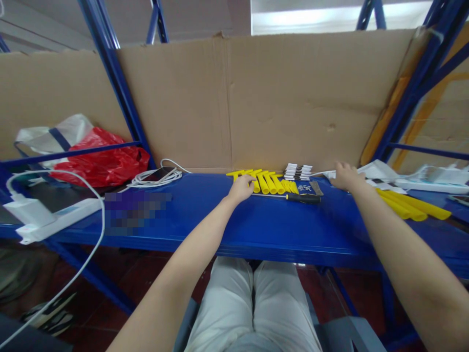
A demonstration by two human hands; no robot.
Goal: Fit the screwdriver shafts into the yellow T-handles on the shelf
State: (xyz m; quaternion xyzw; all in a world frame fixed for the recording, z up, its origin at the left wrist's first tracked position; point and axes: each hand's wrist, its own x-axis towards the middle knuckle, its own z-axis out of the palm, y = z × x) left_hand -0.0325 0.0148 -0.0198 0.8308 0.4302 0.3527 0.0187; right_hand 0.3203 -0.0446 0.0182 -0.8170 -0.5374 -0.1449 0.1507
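On the blue tabletop (205, 215), my left hand (242, 189) rests with curled fingers at the left end of a row of yellow plastic pieces (271, 183). Whatever those fingers grip is hidden beneath them. A screwdriver (304, 198) with a black and yellow handle lies in front of the row. Farther right, my right hand (346, 177) reaches to the back of the table, its fingers bent down beside a white item and a thin white cable. What it holds is too small to make out. Between the hands sit stacked white bundles with dark bands (297, 171) and a small blue printed piece (304, 187).
Long yellow tubes (414, 204) lie right of my right forearm, before a white power strip (436, 183). At left are a red plastic bag (106, 156), a coiled white cable (156, 178) and another power strip (62, 220). A cardboard panel (278, 102) stands behind.
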